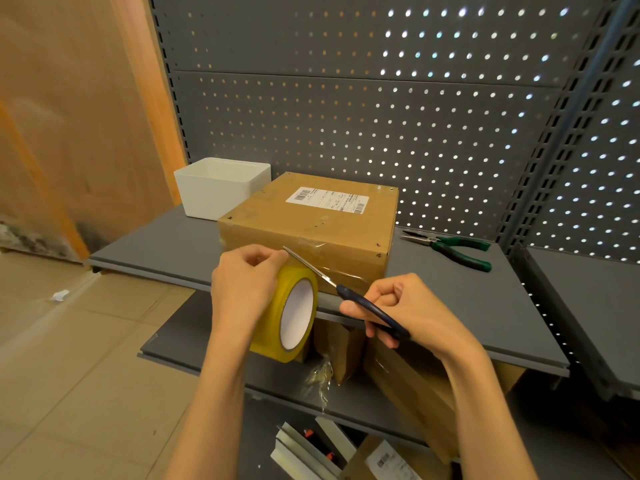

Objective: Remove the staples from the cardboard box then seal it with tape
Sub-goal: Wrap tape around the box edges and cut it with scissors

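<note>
A brown cardboard box (pixel 311 223) with a white shipping label lies on the grey shelf (pixel 467 299). Clear tape runs down its front face. My left hand (pixel 242 285) holds a yellowish tape roll (pixel 294 313) just in front of the box, below the shelf edge. My right hand (pixel 405 306) grips dark-handled scissors (pixel 346 292). The blades point up and left, and their tip reaches the stretch of tape by my left fingers.
Green-handled pliers (pixel 453 247) lie on the shelf right of the box. A white open bin (pixel 221 185) stands behind the box at the left. More cardboard boxes (pixel 415 382) sit on the lower shelf. A grey pegboard wall (pixel 346 98) backs the shelf.
</note>
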Motion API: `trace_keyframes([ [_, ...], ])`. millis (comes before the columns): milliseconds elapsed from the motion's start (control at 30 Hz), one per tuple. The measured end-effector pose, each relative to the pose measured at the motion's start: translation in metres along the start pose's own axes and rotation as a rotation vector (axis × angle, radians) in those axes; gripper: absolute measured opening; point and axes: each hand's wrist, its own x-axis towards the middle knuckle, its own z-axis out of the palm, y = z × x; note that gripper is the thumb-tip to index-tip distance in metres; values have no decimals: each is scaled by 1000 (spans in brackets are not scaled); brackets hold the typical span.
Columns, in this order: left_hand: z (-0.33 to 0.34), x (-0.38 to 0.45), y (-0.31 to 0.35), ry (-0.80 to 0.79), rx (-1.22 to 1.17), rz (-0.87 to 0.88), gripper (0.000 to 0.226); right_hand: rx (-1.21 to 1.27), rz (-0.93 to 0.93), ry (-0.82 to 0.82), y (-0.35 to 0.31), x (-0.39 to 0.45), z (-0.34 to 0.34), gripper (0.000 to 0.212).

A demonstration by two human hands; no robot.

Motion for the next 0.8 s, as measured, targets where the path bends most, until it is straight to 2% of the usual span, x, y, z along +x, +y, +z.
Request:
trace_keyframes([
  [167, 1, -10, -5, 91, -14, 43, 6, 6, 0, 29, -1, -7, 5, 56],
  [267, 0, -12, -7, 125, -26, 28, 28, 5, 3, 42, -1, -11, 8, 53],
  [400, -4, -9, -11, 59, 61, -99, 29, 22, -2, 54, -1, -12, 15, 41],
  [467, -7, -9, -11, 10, 109, -120, 37, 31, -3, 59, -1, -13, 19, 35],
  [633, -11, -8, -10, -60, 125, -181, 43, 36, -10, 78, 0, -14, 24, 41],
  [800, -13, -11, -14, -139, -8, -247, 39, 46, -3, 91, 1, -18, 26, 44],
])
